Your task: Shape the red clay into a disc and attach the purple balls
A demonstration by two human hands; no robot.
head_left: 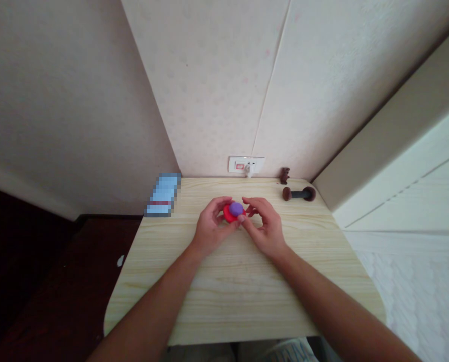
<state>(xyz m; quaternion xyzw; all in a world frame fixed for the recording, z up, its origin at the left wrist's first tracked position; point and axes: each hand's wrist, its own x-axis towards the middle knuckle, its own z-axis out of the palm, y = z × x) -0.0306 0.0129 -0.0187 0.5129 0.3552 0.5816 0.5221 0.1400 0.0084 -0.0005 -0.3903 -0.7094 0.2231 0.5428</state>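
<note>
Over the middle of the table, my left hand (213,221) grips a red round, flattish piece (229,215) between its thumb and fingers. On top of that piece sits a smooth purple ball (236,209); what either is made of I cannot tell. My right hand (264,221) is close on the other side, fingers curved and spread from the thumb. Its thumb tip appears to touch the near right edge of the red piece, while its index fingertip is just beyond the ball.
A pale wood-grain table (235,296) stands against the wall. A dumbbell-shaped object (298,193) lies at its back right, with a small dark brown figure (284,175) behind it. At the back left is a blurred blue object (164,193). A wall socket (246,165) holds a white plug.
</note>
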